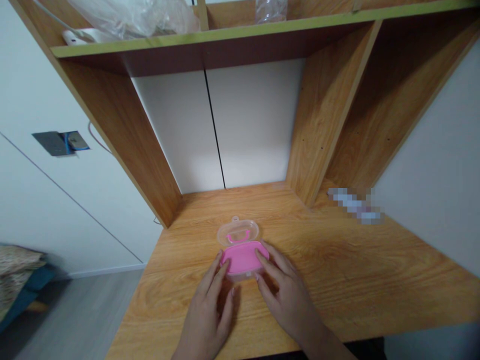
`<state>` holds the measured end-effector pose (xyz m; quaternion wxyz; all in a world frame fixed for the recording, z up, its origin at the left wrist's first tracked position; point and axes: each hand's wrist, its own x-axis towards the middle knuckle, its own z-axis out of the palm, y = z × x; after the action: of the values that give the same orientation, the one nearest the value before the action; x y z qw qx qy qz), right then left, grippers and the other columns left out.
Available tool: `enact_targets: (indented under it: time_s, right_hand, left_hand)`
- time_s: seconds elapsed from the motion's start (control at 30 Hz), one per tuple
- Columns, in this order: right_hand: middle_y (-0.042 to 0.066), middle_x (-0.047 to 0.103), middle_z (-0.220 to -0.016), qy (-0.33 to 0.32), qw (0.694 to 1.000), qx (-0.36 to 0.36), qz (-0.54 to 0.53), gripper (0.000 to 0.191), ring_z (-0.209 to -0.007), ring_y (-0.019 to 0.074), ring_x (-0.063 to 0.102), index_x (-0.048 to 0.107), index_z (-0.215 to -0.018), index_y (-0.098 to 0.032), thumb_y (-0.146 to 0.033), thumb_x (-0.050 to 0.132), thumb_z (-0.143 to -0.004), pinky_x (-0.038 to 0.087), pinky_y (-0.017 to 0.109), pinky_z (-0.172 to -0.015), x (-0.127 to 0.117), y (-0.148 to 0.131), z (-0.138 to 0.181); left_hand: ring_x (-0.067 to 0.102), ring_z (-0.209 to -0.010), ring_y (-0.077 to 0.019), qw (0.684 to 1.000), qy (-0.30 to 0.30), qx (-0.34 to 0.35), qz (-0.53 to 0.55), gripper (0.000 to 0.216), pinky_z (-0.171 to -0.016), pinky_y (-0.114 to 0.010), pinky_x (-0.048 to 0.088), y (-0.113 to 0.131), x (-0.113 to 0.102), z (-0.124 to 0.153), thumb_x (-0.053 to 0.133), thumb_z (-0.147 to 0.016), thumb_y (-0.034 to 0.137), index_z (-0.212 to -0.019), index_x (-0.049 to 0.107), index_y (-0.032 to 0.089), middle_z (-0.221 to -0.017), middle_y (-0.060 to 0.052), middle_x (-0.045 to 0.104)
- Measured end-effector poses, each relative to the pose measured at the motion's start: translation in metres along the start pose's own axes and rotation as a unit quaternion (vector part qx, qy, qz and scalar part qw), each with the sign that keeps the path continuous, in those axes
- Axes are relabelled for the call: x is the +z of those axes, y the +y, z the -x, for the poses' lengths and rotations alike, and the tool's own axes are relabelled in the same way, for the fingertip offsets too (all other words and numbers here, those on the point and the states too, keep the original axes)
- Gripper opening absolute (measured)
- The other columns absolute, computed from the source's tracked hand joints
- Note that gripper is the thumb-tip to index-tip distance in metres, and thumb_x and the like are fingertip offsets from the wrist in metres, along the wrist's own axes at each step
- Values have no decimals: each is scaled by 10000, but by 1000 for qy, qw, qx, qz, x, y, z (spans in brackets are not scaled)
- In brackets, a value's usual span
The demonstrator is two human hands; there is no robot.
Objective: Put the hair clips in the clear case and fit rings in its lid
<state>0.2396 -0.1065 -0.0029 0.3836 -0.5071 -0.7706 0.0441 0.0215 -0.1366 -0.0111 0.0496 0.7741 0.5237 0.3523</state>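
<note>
A bright pink box (243, 257) with a clear, colourless lid (238, 232) stands out against a desk (337, 280) of honey-toned wood with wavy, darker grain. The shelf (225, 35) above shows a yellow-green front edge and a dark brown underside. The back panel (255, 125) is plain white, split by one thin black line. At left are a grey floor (75, 310), a pale wall (30, 75) bearing a grey-and-blue plate (60, 142), and mottled beige fabric (15, 265) over teal.
</note>
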Motion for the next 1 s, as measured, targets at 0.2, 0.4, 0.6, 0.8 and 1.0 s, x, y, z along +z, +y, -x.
enact_targets:
  time_s: [0.2,0.4,0.6,0.8,1.0]
  right_hand:
    - [72,561,-1481,-30,997,-18,66,534,-1336,307,547,558,-1427,-280,-161,542,-906,500,533,-1070,-8,-5,-2]
    - [92,511,-1521,-65,994,-20,89,623,-1354,307,525,434,-1513,-250,-147,512,-904,493,536,-1078,-8,-7,-2]
    - [95,422,-1584,-71,995,-15,73,746,-1405,311,467,289,-1581,-236,-142,528,-881,479,533,-1109,-3,-7,1]
    - [86,381,-1605,-66,996,-3,57,700,-1462,295,384,341,-1560,-233,-151,530,-891,424,520,-1167,-2,-8,1]
    - [90,400,-1589,-68,996,-4,50,661,-1442,291,412,361,-1553,-234,-159,511,-914,425,519,-1167,-2,-5,0]
  left_hand:
    - [475,-1418,-303,999,6,17,-32,657,-1109,-514,489,0,0,-2,556,-966,232,-1573,305,230,-1586,-148,417]
    - [442,-1440,-318,1000,4,6,-26,653,-1117,-536,472,2,2,0,577,-956,242,-1559,328,231,-1607,-155,379]
    - [431,-1447,-314,1000,-11,-7,-16,654,-1134,-544,452,-2,4,0,560,-966,241,-1567,300,230,-1614,-156,364]
    - [393,-1470,-307,999,-28,-8,-35,724,-1138,-557,446,-1,3,-1,520,-982,236,-1606,155,208,-1625,-172,336]
    - [377,-1477,-322,997,-14,18,-78,730,-1146,-549,438,-1,3,-3,543,-969,257,-1604,188,186,-1627,-173,331]
